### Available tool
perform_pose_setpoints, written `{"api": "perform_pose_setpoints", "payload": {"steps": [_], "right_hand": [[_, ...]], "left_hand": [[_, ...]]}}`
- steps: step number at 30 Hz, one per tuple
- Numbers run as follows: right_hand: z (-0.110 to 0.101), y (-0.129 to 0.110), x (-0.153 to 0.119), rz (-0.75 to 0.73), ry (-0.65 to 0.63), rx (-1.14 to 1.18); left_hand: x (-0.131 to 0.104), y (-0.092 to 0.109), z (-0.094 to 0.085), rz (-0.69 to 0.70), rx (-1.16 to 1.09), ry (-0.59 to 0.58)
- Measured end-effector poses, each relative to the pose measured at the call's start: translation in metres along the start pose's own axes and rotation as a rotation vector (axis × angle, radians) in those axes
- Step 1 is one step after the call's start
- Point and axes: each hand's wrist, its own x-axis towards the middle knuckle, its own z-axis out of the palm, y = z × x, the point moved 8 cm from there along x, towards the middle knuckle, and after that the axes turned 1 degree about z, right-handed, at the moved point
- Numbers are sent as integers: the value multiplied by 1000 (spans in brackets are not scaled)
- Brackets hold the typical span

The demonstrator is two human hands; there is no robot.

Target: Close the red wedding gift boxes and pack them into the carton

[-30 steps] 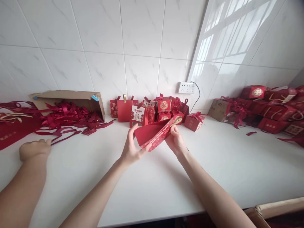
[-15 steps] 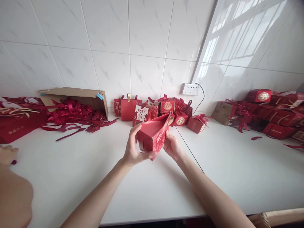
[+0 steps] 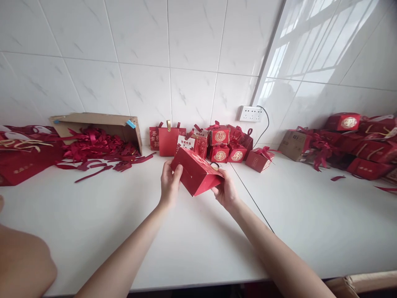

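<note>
A red box (image 3: 195,171) is held tilted above the white table (image 3: 192,244), one edge pointing down toward me. My left hand (image 3: 170,182) grips its left end, the thumb on the near face. At the right end, my right hand (image 3: 226,188) has its fingers closed on the box edge. A small ring with a gold-coloured mount (image 3: 214,166) shows at the box's upper right, near my right hand. Behind the box stand several red gift boxes (image 3: 237,154) and an upright red bag (image 3: 168,141).
An open cardboard box (image 3: 96,120) spills red ribbons (image 3: 99,142) at the back left, beside red bags (image 3: 27,161). More red boxes (image 3: 369,149) are piled at the right. A power strip (image 3: 249,114) is on the wall. Another person's arm (image 3: 25,260) reaches in at lower left.
The red box has been turned over in my hands, so its printed side and opening no longer face me as before. The other person's hand has mostly moved out of view at the left.
</note>
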Motion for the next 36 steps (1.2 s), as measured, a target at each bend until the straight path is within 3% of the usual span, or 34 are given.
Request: {"api": "perform_pose_setpoints", "payload": {"steps": [6, 8, 11, 15, 19, 22, 24, 27, 29, 32, 36], "right_hand": [[4, -15, -7, -171, -21, -42], [7, -20, -8, -219, -53, -40], [4, -18, -4, -171, -63, -11], [0, -6, 6, -28, -114, 1], [6, 0, 7, -5, -208, -31], [1, -12, 7, -68, -132, -52], [-4, -38, 2, -252, -73, -85], [-6, -83, -17, -620, -28, -252], [-3, -97, -29, -744, -44, -393], [6, -98, -37, -781, -117, -505], [10, -93, -37, -752, -146, -504]], "left_hand": [[-1, -24, 4, -241, -185, -18], [-1, -25, 3, -246, -184, -22], [-2, -11, -2, -87, -95, -1], [-15, 26, 13, 270, 180, -162], [-28, 49, 26, 522, 246, -246], [-26, 45, 23, 571, 270, -279], [-26, 36, 21, 601, 326, -371], [-30, 13, 24, 593, 519, -599], [-36, -3, 27, 569, 653, -728], [-45, -11, 33, 625, 741, -803], [-54, -3, 38, 761, 746, -793]]}}
